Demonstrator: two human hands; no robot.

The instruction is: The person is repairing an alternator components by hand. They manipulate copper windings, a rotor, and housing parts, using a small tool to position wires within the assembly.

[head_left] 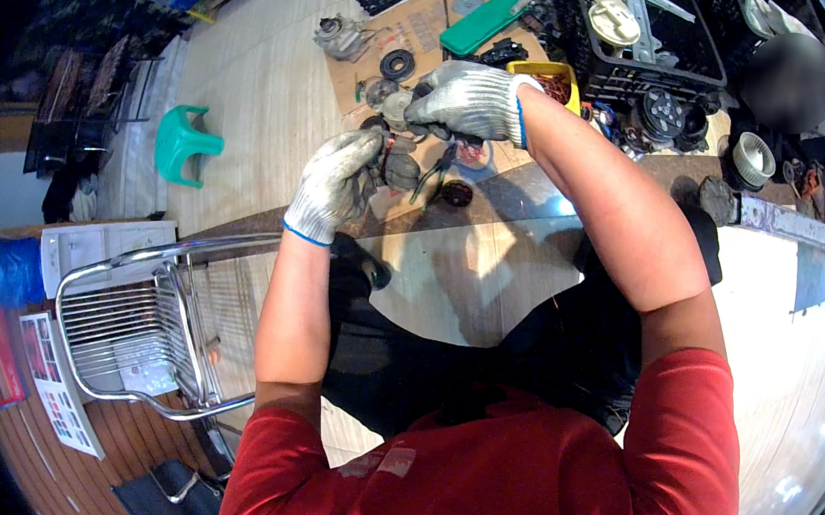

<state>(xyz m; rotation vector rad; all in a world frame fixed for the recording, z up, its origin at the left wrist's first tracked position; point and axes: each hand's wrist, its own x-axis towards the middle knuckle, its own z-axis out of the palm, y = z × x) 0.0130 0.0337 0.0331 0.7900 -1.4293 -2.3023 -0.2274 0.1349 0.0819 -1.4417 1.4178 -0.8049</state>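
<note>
My left hand (333,177), in a grey-white knit glove with a blue cuff, is closed beside rounded grey metal parts (400,170). What lies in its fingers is mostly hidden. My right hand (471,101), gloved alike, reaches in from the right with its fingers bent together. Its fingertips are by a pale round part (397,108), and I cannot make out what they grip. Just below the right hand is a dark pliers-like tool (431,181), next to a small dark round part (456,194). Cardboard (350,83) lies under the parts.
Beyond my hands are a black ring (397,65), a metal housing (343,39), a green case (482,26) and a yellow bin (572,95). A black crate (653,77) of parts stands far right. Left are a green stool (183,145) and a chrome-framed chair (124,328).
</note>
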